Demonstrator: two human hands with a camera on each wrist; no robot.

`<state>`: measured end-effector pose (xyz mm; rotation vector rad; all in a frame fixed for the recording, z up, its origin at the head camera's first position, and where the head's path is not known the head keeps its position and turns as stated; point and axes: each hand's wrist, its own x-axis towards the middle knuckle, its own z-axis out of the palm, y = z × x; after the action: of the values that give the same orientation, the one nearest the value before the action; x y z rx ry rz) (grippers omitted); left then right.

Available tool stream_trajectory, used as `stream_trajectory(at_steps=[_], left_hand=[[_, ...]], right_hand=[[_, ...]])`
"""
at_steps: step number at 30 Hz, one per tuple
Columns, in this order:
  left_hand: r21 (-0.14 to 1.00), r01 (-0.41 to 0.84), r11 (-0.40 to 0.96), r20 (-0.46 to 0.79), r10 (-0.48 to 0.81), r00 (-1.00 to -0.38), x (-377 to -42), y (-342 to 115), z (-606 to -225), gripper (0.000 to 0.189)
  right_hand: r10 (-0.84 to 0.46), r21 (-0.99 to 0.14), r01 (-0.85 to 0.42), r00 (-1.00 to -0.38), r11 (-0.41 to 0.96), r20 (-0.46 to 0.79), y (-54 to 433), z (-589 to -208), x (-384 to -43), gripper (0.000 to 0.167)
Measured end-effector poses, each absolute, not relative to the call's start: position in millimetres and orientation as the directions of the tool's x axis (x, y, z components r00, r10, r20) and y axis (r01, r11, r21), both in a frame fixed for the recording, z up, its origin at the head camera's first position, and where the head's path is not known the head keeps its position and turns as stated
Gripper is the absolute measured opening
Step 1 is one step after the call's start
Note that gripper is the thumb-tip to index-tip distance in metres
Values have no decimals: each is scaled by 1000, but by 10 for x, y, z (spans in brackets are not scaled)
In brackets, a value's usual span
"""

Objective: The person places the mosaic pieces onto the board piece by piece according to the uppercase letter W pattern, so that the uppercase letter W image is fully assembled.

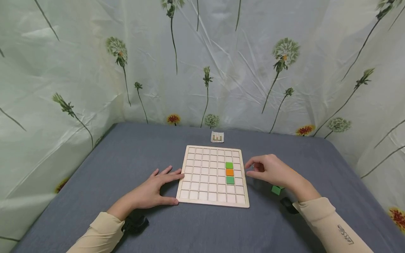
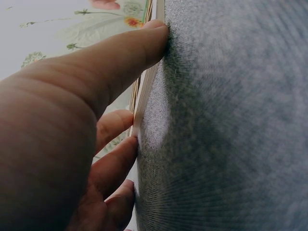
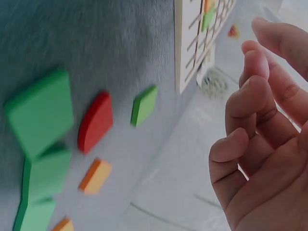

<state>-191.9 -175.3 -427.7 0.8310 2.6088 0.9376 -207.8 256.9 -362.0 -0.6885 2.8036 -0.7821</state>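
Note:
A wooden grid board (image 1: 215, 203) lies on the cloth-covered table. One of its columns, right of centre, holds a light green square (image 1: 229, 165), an orange square (image 1: 229, 172) and a darker green square (image 1: 230, 180). My left hand (image 1: 153, 189) rests at the board's left side, fingertips on the edge and thumb at the near left corner. Just off the right edge hovers my right hand (image 1: 269, 170). Its fingers bend loosely, thumb and forefinger apart, and nothing shows between them in the right wrist view.
Beside the board, the right wrist view shows several green pieces (image 3: 41, 108), a red curved piece (image 3: 96, 122), a light green piece (image 3: 144, 106) and orange pieces (image 3: 95, 176). A small patterned card (image 1: 217, 137) lies behind the board. Flowered curtains (image 1: 234, 70) surround the table.

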Motion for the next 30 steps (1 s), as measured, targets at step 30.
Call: stream_trajectory(at_steps=[30], left_hand=[[643, 436, 629, -34, 593, -805, -1929, -1772, -4293, 85]], right_hand=[[-263, -499, -180, -960, 848, -99, 3285, -3872, -1888, 32]])
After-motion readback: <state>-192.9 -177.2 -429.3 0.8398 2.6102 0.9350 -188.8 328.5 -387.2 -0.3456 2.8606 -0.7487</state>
